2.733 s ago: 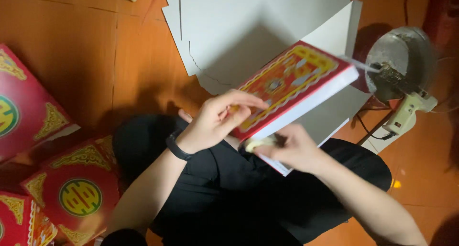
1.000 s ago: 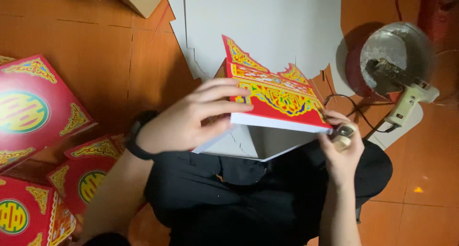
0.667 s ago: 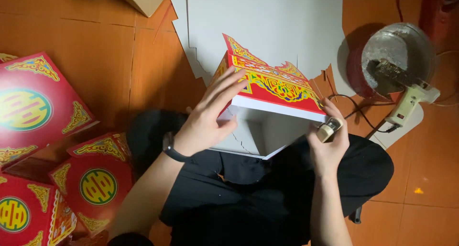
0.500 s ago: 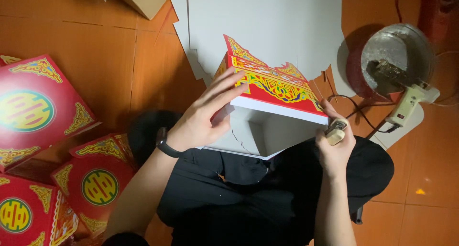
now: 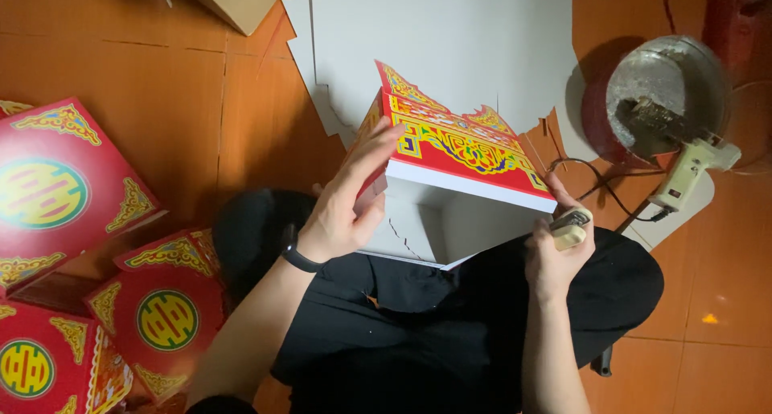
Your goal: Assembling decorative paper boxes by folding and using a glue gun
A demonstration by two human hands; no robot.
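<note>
Person's black-clad lap, left hand (image 5: 346,209) with fingers spread flat against the side of a red box (image 5: 450,181), open white inside facing up, yellow ornate borders, held above the lap, right hand (image 5: 559,249) clamped on a small cream tool (image 5: 569,227) at the box's corner, grey card sheets (image 5: 450,36) on the floor beyond

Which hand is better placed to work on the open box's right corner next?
Right. The right hand already grips a small tool at the box's right corner; the left hand lies flat on the left wall, steadying it.
</note>
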